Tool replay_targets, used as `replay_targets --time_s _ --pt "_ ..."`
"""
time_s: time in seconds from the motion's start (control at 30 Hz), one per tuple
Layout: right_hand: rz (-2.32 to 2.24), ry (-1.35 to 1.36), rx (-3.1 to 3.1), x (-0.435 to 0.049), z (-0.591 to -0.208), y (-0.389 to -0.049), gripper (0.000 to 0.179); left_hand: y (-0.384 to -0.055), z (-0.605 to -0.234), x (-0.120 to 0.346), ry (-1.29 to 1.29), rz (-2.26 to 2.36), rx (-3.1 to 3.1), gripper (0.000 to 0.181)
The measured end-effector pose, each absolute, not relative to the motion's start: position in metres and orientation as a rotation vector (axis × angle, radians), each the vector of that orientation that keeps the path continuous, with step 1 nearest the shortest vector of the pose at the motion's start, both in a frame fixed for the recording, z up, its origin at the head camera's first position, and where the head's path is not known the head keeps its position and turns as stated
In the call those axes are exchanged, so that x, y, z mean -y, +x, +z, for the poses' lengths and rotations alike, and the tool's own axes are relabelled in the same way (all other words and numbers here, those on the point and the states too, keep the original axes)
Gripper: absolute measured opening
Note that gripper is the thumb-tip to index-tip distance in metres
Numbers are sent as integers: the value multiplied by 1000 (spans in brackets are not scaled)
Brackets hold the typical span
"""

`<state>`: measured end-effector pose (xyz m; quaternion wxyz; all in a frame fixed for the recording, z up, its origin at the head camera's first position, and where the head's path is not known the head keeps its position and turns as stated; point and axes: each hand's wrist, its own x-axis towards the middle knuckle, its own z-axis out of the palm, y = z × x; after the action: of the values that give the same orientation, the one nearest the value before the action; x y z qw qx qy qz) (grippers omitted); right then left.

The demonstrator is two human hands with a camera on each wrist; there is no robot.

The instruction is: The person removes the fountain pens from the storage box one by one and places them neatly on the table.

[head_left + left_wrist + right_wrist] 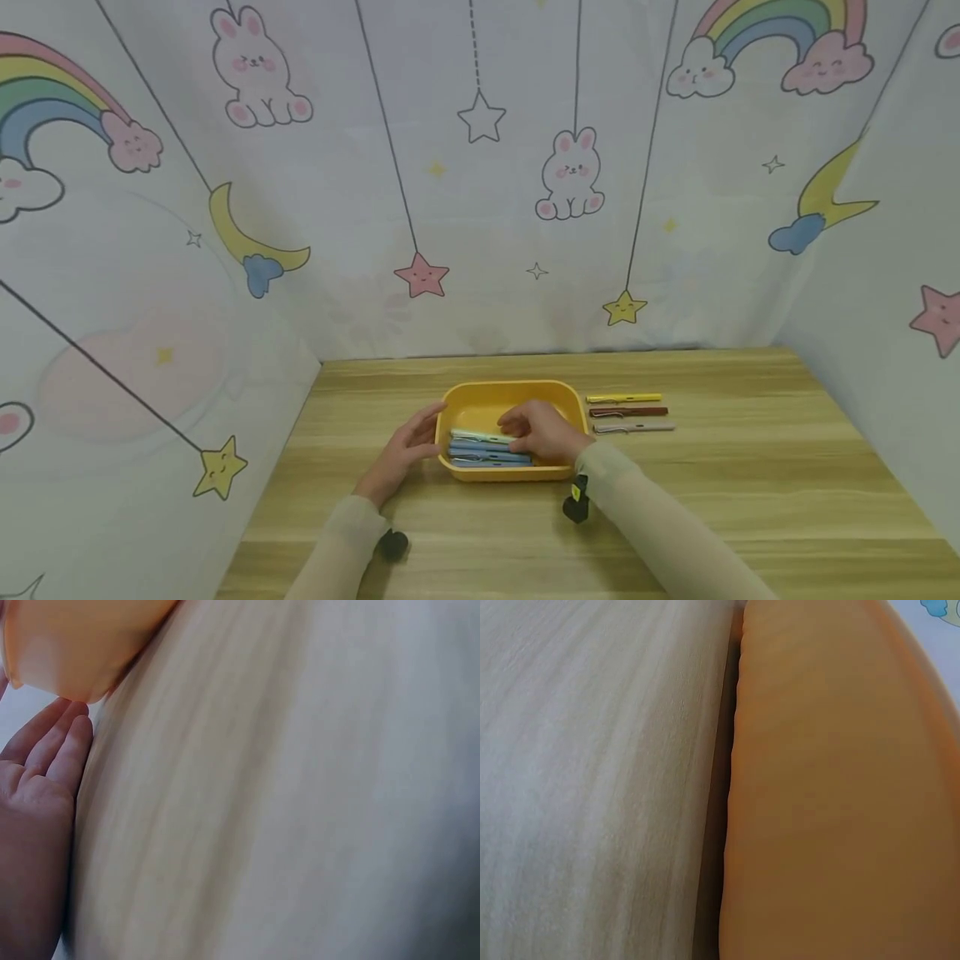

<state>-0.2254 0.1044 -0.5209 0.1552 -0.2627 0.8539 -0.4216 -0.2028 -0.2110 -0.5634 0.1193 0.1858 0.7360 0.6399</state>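
In the head view a yellow plastic basket (510, 474) stands on the table, with several pens lying side by side in its front left part. My right hand (546, 432) reaches in over the basket's front right side. Its thumb and fingers pinch the right end of a pale green pen (480, 436). Blue pens (489, 456) lie just in front of that one. At the basket's left wall, my left hand (411, 444) rests with fairly straight fingers against the outside. The left wrist view shows the left fingers (71, 750) by the basket's underside edge (82, 682).
Right of the basket lie a yellow pen (624, 398), a dark red pen (628, 412) and a pale pinkish pen (634, 428), roughly parallel. The wooden table (750, 483) is enclosed by printed cloth walls (510, 317) at the back and both sides.
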Motion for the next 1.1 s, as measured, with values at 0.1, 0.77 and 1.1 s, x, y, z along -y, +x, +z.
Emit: replay_targets --time_s 0.1,0.77,1.1 --pt "-1191 -764 -2451 -105 -520 -225 43 -203 -563 211 548 1874 -2149 69" --pt "-1214 -719 -2419 -104 -520 -226 45 -202 -563 211 518 1871 -2155 69" --pt "-1212 -730 -2428 -103 -521 -225 44 -203 -563 211 491 1854 -2170 68"
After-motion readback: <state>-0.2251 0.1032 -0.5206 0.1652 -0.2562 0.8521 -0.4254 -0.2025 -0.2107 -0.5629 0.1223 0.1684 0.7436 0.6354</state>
